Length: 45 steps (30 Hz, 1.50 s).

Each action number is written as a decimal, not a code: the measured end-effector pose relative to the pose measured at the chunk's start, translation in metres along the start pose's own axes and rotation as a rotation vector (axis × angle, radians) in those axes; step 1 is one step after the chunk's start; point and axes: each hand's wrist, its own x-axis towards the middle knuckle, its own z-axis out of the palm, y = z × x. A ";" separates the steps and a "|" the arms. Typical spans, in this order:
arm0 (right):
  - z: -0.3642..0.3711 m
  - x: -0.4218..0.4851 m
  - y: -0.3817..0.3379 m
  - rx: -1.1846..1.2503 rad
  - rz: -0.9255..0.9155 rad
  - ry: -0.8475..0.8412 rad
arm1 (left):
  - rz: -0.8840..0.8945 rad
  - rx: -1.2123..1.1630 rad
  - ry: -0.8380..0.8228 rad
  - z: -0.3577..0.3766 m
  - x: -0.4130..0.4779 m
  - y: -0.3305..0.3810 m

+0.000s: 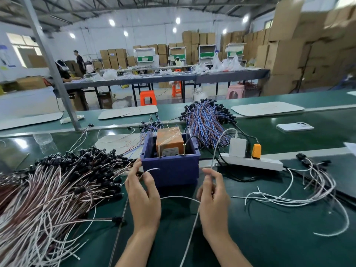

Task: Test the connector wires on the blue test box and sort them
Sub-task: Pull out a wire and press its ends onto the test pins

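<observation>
Nearest the viewer, the left hand [143, 195] and the right hand [213, 199] are raised over the green table [269, 237], just in front of the blue test box [170, 170]. The left thumb and fingers are closed together, pinching a thin white connector wire [152, 169]; its free end points toward the front wall of the box. The right hand's fingers are curled, with thumb and forefinger pressed together on a white strand that runs between the two hands. Whether this strand is the same wire cannot be told, since a white cable [219, 143] also comes down to these fingers.

To the left lies a large unsorted pile [57, 189] of white and brown wires with black connectors. To the right, well apart from it, lies a small loose group [308, 189] of white wires.

Inside the box stands an orange block [169, 141], with two upright brass pins [159, 150] at the near edge. Just to the right of the box is a white power strip [250, 162], which carries a white charger [238, 147] and an orange plug [256, 150].

Behind the box lies a bundle of blue and red wires [206, 124]. To its right is a white phone [294, 126], face down.

In the distance are long work tables [192, 78], orange stools [148, 97] and stacked cardboard boxes [285, 54].
</observation>
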 end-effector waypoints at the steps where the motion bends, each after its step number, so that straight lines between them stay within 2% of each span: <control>1: -0.004 -0.002 -0.001 -0.009 0.028 -0.007 | -0.026 0.023 -0.008 -0.001 -0.002 0.000; 7: -0.028 -0.010 -0.014 0.019 0.137 0.056 | 0.045 0.199 0.020 -0.013 -0.015 0.016; 9: -0.036 -0.011 -0.019 0.082 0.163 0.080 | 0.149 0.219 -0.028 -0.015 -0.021 0.026; 11: -0.045 -0.010 -0.025 0.202 0.211 0.109 | 0.302 0.185 -0.181 -0.011 -0.029 0.045; 14: -0.062 0.000 -0.039 0.488 0.297 0.158 | 0.564 0.215 -0.602 0.007 -0.045 0.082; 15: -0.070 0.005 -0.045 0.567 0.321 0.171 | 0.616 0.245 -0.749 0.015 -0.051 0.093; 17: -0.088 0.015 -0.055 0.694 0.357 0.199 | 0.584 0.253 -0.978 0.028 -0.062 0.108; 20: -0.120 0.030 -0.066 0.911 0.368 0.270 | 0.496 0.194 -1.078 0.043 -0.071 0.112; 22: -0.141 0.039 -0.069 1.035 0.361 0.342 | 0.496 0.171 -1.116 0.052 -0.077 0.114; 26: -0.180 0.056 -0.068 1.165 0.403 0.469 | 0.480 0.146 -1.236 0.069 -0.086 0.117; 31: -0.226 0.080 -0.058 1.221 0.414 0.563 | 0.452 0.170 -1.243 0.084 -0.089 0.115; 34: -0.250 0.099 -0.050 1.155 0.393 0.538 | 0.463 0.202 -1.212 0.097 -0.089 0.117; 41: -0.269 0.125 -0.032 0.825 0.370 0.448 | 0.287 0.022 -0.955 0.181 -0.090 0.161; 45: -0.271 0.102 -0.011 0.522 0.343 0.378 | 0.207 -0.023 -0.873 0.239 -0.097 0.180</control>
